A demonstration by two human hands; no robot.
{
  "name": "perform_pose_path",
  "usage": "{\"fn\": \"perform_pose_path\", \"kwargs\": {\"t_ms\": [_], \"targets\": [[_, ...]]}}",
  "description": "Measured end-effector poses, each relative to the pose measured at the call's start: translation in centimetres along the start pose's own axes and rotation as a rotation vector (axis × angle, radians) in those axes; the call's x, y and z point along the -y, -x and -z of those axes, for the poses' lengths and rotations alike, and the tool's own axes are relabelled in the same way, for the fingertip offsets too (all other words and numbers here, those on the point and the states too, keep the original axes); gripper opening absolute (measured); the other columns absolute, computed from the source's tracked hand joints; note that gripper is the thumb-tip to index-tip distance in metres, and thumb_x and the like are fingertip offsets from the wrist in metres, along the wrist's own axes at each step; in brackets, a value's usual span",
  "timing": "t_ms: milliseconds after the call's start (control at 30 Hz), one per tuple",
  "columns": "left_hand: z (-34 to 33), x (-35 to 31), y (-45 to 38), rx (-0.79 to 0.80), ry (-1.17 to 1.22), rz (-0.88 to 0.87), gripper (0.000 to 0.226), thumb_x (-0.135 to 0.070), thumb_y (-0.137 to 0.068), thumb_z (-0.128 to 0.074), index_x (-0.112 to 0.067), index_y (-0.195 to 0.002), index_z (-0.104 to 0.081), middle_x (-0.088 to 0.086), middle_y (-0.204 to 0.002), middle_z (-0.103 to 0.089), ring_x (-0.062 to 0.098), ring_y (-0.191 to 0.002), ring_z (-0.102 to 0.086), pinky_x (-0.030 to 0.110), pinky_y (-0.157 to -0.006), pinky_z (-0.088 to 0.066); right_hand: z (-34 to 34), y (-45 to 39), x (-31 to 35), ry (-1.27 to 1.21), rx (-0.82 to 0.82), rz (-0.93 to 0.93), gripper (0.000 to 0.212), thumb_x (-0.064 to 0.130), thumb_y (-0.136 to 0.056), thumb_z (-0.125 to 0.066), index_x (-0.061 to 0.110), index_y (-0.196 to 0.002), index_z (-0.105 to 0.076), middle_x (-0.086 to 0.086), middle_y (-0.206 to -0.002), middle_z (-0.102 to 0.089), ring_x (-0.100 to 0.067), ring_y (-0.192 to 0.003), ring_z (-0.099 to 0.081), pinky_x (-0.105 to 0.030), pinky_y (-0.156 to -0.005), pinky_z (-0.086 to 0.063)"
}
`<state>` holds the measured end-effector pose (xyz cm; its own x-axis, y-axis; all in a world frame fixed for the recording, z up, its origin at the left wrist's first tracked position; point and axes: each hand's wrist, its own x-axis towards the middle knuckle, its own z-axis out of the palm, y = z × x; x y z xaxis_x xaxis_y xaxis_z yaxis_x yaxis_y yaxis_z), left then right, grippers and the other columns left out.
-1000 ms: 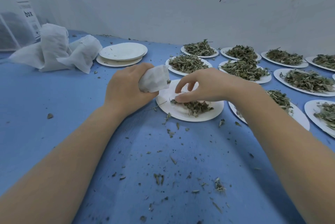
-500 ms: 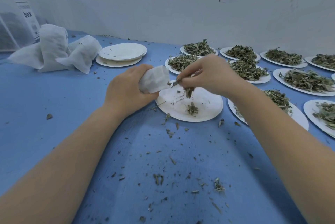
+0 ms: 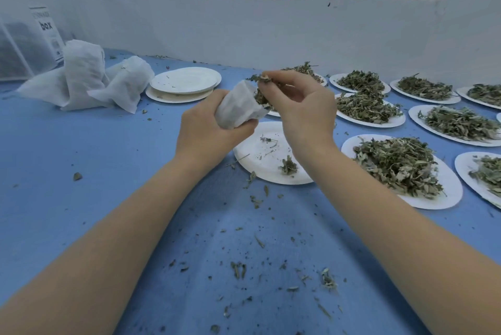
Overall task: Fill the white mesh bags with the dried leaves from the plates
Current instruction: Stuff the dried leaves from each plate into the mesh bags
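Note:
My left hand (image 3: 206, 134) grips a white mesh bag (image 3: 238, 109) and holds it above the table with its mouth turned to the right. My right hand (image 3: 301, 107) pinches a clump of dried leaves (image 3: 261, 90) at the bag's mouth. Under both hands lies a white plate (image 3: 260, 161) with only a small tuft of leaves and a few stems left. To the right, several plates hold heaps of dried leaves, the nearest (image 3: 401, 169) beside my right forearm.
Filled white bags (image 3: 86, 82) lie at the back left beside a stack of bare plates (image 3: 184, 84). A clear box with a label (image 3: 16, 44) stands in the far left corner. Leaf crumbs (image 3: 271, 275) litter the blue table. A white wall closes the back.
My right hand picked leaves off the near plate and lifted them to the bag's mouth. My left hand raised the bag slightly. The near plate now holds almost nothing.

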<state>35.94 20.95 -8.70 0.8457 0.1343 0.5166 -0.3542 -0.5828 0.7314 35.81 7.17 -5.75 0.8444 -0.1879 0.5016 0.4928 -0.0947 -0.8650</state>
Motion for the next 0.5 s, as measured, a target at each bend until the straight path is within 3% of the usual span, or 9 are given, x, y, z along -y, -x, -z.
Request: {"fn": "perform_pose_path", "kwargs": {"t_ms": [167, 267, 400, 500], "targets": [[0.0, -0.3, -0.4, -0.061, 0.036, 0.082, 0.028, -0.043, -0.070, -0.072, -0.025, -0.086, -0.059, -0.009, -0.077, -0.061, 0.007, -0.069, -0.054, 0.023, -0.062, -0.044, 0.4, 0.3, -0.1, 0.155, 0.049, 0.187, 0.018, 0.009, -0.080, -0.072, 0.027, -0.084, -0.071, 0.016, -0.089, -0.061, -0.006, -0.085, -0.063, -0.021, -0.078, -0.053], [0.2, -0.1, -0.4, -0.062, 0.063, 0.091, 0.029, -0.041, -0.069, -0.074, -0.025, -0.088, -0.060, -0.012, -0.077, -0.062, 0.002, -0.068, -0.053, 0.018, -0.061, -0.043, 0.5, 0.3, -0.2, 0.254, 0.124, 0.286, 0.018, 0.003, -0.079, -0.070, 0.016, -0.091, -0.075, 0.011, -0.088, -0.061, -0.009, -0.082, -0.062, -0.027, -0.076, -0.054], [0.6, 0.1, -0.3, -0.049, 0.048, 0.061, 0.030, -0.036, -0.066, -0.076, -0.031, -0.090, -0.059, -0.022, -0.072, -0.058, -0.010, -0.068, -0.051, 0.009, -0.058, -0.039, 1.0, -0.2, -0.3, 0.363, 0.215, 0.368, 0.020, 0.001, -0.076, -0.071, 0.013, -0.092, -0.076, 0.007, -0.085, -0.063, -0.010, -0.081, -0.060, -0.024, -0.072, -0.052], [0.6, 0.0, 0.0, -0.045, -0.025, -0.027, 0.034, -0.031, -0.064, -0.077, -0.031, -0.093, -0.059, -0.020, -0.074, -0.057, -0.005, -0.073, -0.050, 0.009, -0.061, -0.038, 1.4, -0.7, -0.1, 0.444, 0.290, 0.449, 0.020, 0.001, -0.074, -0.072, 0.014, -0.088, -0.077, 0.007, -0.080, -0.065, -0.010, -0.080, -0.059, -0.018, -0.068, -0.048]]}}
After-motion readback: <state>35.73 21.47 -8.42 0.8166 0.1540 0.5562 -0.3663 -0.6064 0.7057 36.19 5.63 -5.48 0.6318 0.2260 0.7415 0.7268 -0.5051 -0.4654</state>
